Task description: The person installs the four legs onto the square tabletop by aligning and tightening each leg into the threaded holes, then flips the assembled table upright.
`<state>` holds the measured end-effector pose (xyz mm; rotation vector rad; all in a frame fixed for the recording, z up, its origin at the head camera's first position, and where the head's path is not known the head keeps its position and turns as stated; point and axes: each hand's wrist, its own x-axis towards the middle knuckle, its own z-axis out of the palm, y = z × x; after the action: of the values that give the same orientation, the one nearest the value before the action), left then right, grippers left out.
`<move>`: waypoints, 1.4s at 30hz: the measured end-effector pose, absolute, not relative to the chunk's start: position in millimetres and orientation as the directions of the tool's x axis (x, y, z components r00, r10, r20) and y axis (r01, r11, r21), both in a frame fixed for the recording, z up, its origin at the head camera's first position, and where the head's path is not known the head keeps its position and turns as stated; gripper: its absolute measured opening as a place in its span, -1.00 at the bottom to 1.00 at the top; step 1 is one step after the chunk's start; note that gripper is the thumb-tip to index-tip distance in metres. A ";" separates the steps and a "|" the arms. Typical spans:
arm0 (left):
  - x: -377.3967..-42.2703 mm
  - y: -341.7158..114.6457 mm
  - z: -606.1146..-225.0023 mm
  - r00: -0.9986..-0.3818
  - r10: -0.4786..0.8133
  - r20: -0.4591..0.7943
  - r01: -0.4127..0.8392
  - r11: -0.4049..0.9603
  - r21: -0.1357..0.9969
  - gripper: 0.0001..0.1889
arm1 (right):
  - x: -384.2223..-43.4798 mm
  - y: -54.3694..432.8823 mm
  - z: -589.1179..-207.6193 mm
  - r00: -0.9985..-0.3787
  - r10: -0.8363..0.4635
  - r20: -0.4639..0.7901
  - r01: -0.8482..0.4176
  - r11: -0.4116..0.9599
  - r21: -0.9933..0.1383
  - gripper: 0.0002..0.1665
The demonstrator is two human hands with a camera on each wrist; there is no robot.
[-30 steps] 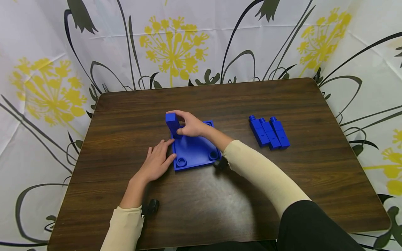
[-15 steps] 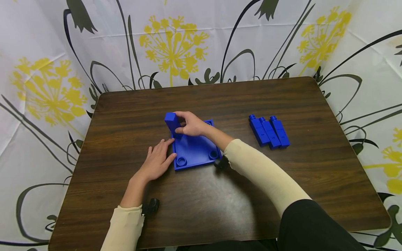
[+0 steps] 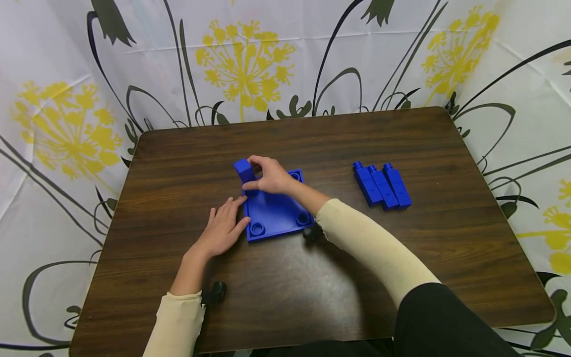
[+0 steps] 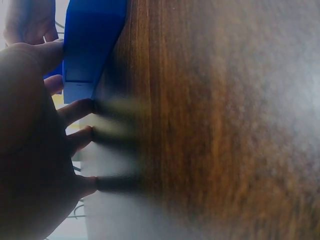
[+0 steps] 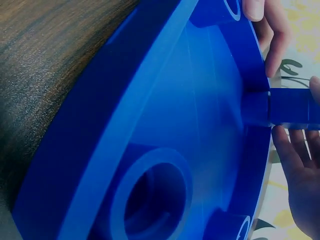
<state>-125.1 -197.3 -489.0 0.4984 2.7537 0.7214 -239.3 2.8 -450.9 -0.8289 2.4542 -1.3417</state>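
Observation:
A blue square plastic panel (image 3: 276, 213) with a raised rim lies on the table, round sockets (image 3: 257, 229) showing in its corners. At its far left corner a blue square-section leg (image 3: 244, 169) stands upright in the socket. My right hand (image 3: 273, 177) grips this leg, thumb on the near side and fingers behind. The right wrist view has the leg (image 5: 290, 107) meeting the panel (image 5: 200, 90) at the corner. Spread flat beside the panel's left edge, my left hand (image 3: 221, 225) touches the rim with its thumb and forefinger.
Three more blue legs (image 3: 382, 187) lie side by side to the right, their round knobbed ends pointing away. The brown wood-grain table (image 3: 348, 277) has its back edge against a white floral curtain (image 3: 285, 54). My right forearm (image 3: 370, 243) crosses over the table.
The leg has turned about its upright axis, so its square top now sits at an angle. My right thumb has slid left around it. My left hand stays where it was.

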 end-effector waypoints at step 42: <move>-126.7 -197.4 -490.1 -0.909 0.383 -0.166 0.254 0.822 0.510 -0.35 | -242.5 3.9 -449.2 -0.725 -0.687 0.048 -0.311 0.264 -0.913 -0.26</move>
<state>-126.7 -197.4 -490.1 0.4889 2.7443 0.7154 -242.5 3.9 -449.2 -0.9090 2.1830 -1.4498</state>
